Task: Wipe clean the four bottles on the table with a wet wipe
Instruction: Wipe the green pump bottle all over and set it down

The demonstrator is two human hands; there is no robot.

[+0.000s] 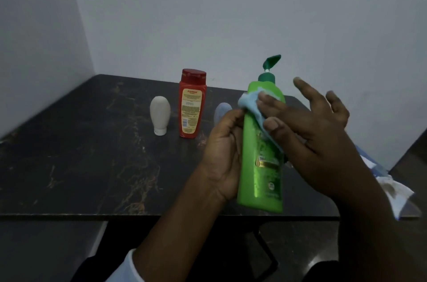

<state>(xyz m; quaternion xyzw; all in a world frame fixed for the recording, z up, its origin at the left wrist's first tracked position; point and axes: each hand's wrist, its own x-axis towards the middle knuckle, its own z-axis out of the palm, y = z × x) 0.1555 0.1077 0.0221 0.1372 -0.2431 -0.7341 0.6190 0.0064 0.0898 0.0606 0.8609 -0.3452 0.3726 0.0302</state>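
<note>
Probably slick, centre-right: the left hand (221,150) grips the tall green plastic pump bottle (261,177) mid-body. The right hand (312,133), fingers (269,99) straight, presses a pale-blue wet wipe (250,103) on it.

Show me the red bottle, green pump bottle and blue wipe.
red bottle (191,106): head view, on its label.
green pump bottle (261,184): head view, on its lower body.
blue wipe (248,102): head view, on its upper fold.

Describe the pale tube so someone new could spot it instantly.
Start at the dark marbled table in the room's corner. Toward its far edge stands a red bottle; the pale tube is just left of it, not touching. It alone is cream, rounded, shorter, and stands on a small white cap.
</note>
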